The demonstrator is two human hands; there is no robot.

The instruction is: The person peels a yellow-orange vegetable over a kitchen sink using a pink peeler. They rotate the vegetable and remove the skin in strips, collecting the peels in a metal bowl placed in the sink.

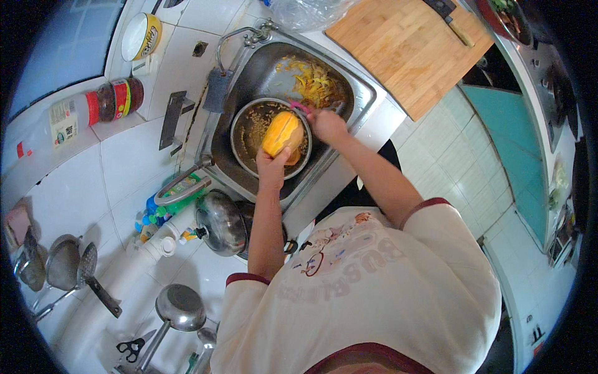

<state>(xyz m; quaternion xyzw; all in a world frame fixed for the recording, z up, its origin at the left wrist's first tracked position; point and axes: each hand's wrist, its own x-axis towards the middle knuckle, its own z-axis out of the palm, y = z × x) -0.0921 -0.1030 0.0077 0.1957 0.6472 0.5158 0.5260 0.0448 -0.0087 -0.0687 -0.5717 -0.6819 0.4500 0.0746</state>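
My left hand [273, 164] grips the lower end of a partly peeled squash [281, 133], bright orange with paler strips of skin. In my right hand [328, 126] is a pink-handled peeler [299, 107], close to the squash's upper right side; my fingers hide part of it. Both hands are over a round metal basin [239, 154], which holds water, scattered seeds and another orange piece [293, 157]. The basin stands in a stainless steel sink [275, 50]. Yellow and orange peelings [313, 84] lie on the sink floor beyond the basin.
A faucet [233, 35] arches over the sink's far left corner, near a grey cloth [217, 91]. At the right, a wooden cutting board [402, 51] bears a cleaver [451, 23]. A lidded pot [222, 224] and several bottles [175, 196] stand left of my left forearm.
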